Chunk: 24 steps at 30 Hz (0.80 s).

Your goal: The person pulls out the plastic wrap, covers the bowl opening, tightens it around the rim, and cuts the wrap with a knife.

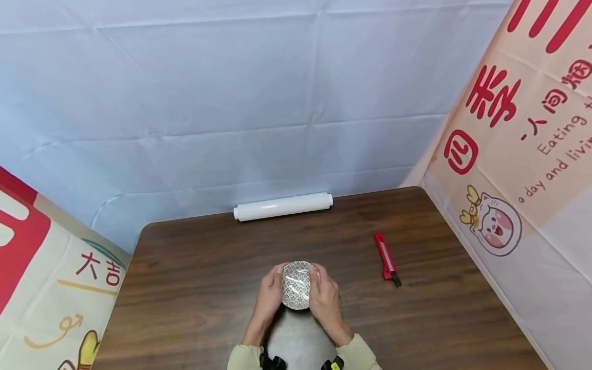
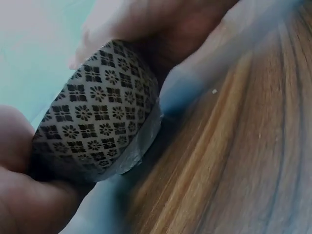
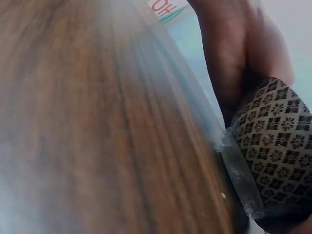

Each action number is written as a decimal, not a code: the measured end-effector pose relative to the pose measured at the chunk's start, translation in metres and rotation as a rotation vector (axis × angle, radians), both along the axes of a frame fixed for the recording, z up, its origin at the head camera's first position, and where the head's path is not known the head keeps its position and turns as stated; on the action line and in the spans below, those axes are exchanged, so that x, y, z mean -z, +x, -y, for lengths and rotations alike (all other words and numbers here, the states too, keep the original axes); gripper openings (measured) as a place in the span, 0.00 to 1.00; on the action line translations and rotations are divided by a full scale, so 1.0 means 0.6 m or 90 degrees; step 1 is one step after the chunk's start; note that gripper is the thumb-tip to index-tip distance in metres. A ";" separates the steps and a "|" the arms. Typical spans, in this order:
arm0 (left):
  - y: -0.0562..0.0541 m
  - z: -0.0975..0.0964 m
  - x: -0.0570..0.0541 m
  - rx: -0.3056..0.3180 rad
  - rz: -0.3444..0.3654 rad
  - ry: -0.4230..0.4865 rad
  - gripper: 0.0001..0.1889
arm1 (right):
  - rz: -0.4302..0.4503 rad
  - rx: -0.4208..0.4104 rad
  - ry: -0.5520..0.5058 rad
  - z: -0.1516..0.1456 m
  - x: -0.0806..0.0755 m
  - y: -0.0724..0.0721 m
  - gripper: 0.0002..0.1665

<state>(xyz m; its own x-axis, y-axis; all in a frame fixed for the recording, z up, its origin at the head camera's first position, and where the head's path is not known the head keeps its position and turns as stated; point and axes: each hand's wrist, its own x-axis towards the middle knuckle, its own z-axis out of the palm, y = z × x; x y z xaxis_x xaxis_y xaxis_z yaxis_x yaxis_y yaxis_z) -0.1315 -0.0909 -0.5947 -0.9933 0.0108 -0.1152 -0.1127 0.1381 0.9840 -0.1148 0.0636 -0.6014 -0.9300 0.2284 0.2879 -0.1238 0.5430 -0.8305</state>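
A small round bowl (image 1: 296, 285) with a dark floral lattice pattern is held between both hands near the table's front edge. Shiny clear film lies over it in the head view. My left hand (image 1: 266, 299) grips its left side, thumb on the rim, and my right hand (image 1: 326, 304) grips the right side likewise. In the left wrist view the bowl (image 2: 92, 117) is tilted, with crumpled cling film (image 2: 139, 148) along one edge. The right wrist view shows the patterned side of the bowl (image 3: 278, 151) too. Fingers beneath the bowl are mostly hidden.
A white roll (image 1: 283, 206), apparently cling film, lies along the back edge of the brown wooden table (image 1: 194, 277). To the right of the hands lies a red utility knife (image 1: 387, 259). Printed cloth hangs on both sides, with plain pale cloth (image 1: 208, 103) behind.
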 end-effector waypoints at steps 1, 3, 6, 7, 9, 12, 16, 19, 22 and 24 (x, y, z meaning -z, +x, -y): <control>-0.001 0.001 -0.001 -0.002 0.007 0.017 0.21 | 0.023 -0.006 -0.016 -0.002 -0.003 -0.003 0.19; -0.001 0.003 -0.005 -0.021 0.018 0.033 0.22 | 0.082 -0.023 -0.068 -0.009 -0.007 -0.007 0.22; 0.011 0.005 -0.016 -0.079 0.026 0.034 0.22 | 0.165 -0.041 -0.158 -0.023 -0.013 -0.011 0.24; 0.019 0.005 -0.021 -0.104 0.030 0.028 0.22 | 0.186 -0.049 -0.190 -0.028 -0.016 -0.010 0.25; 0.037 0.003 -0.031 -0.148 0.044 0.031 0.23 | 0.218 -0.063 -0.244 -0.038 -0.019 -0.008 0.26; 0.063 -0.005 -0.039 -0.159 0.073 0.050 0.24 | 0.240 -0.084 -0.291 -0.048 -0.023 -0.005 0.27; 0.081 -0.019 -0.037 -0.130 0.095 0.082 0.26 | 0.255 -0.119 -0.338 -0.050 -0.026 -0.004 0.30; 0.083 -0.024 -0.032 -0.150 0.097 0.069 0.25 | 0.275 -0.147 -0.388 -0.048 -0.025 -0.004 0.30; 0.081 -0.024 -0.030 -0.177 0.099 0.048 0.23 | 0.288 -0.169 -0.447 -0.049 -0.022 -0.005 0.30; 0.078 -0.024 -0.032 -0.179 0.098 0.051 0.23 | 0.290 -0.185 -0.485 -0.051 -0.021 -0.009 0.30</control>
